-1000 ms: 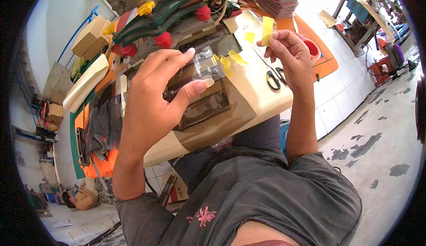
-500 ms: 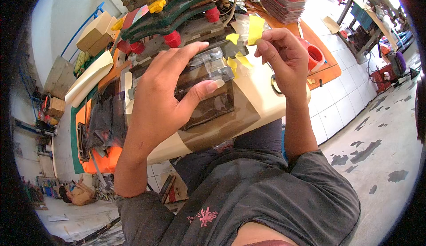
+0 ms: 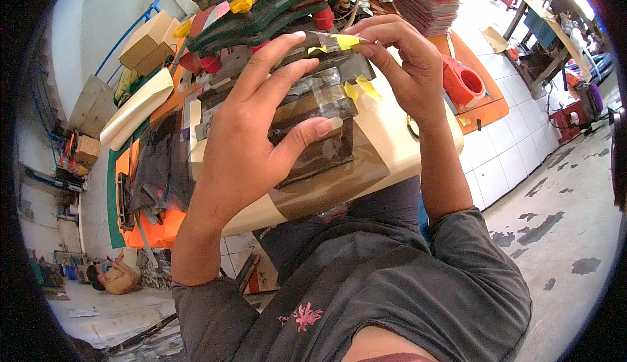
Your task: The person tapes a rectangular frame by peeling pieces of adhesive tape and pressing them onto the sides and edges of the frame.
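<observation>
My right hand (image 3: 408, 68) pinches a clear film strip with a yellow end (image 3: 345, 41) between thumb and fingertips. The strip stretches leftward to the tip of my left index finger; whether that finger presses on it I cannot tell. My left hand (image 3: 251, 124) is open, fingers spread over a dark, glossy block (image 3: 323, 159) with clear tape on top. The thumb lies along or just above the block's upper piece. Small yellow pieces (image 3: 368, 88) stick up at the block's right corner. Under it is a cream board (image 3: 408, 156) with a brown band.
Behind the block stands a green press frame (image 3: 261, 19) with yellow and red knobs. On the right sit a red ring-shaped holder (image 3: 465, 82) and a tall stack of sheets (image 3: 424, 0). A cream roll (image 3: 138, 109) and cardboard box (image 3: 149, 45) are at left. Another person (image 3: 117, 277) sits far off.
My right hand has moved up and left, bringing the yellow-ended strip over the far side of the block. The left index finger has lifted toward the strip. The view has shifted slightly.
</observation>
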The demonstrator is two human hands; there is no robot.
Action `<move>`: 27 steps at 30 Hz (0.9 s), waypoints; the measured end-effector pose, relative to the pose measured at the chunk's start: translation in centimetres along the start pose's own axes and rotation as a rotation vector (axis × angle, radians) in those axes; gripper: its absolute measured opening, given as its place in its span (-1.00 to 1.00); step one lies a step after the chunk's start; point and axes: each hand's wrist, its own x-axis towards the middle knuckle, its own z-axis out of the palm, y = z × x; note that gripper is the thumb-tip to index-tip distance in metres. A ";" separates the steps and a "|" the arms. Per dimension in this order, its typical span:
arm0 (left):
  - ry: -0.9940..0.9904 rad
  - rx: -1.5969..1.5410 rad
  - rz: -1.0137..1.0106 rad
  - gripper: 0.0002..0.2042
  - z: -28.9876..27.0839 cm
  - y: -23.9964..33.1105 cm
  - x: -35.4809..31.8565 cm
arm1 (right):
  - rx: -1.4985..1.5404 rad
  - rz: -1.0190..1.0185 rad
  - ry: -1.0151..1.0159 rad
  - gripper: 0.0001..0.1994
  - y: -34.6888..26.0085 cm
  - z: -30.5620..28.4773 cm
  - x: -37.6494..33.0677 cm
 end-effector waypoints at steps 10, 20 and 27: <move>-0.043 0.009 0.021 -0.40 0.0 -0.3 0.1 | 0.056 0.157 -0.019 -0.88 -0.3 0.2 -0.1; -0.035 -0.002 0.002 -0.33 0.0 -0.4 0.1 | 0.320 0.482 0.074 -0.87 0.1 -1.6 -0.3; 0.007 -0.015 -0.024 -0.26 -0.2 -0.4 0.0 | 0.359 0.414 0.157 -0.87 -2.0 -1.1 -0.1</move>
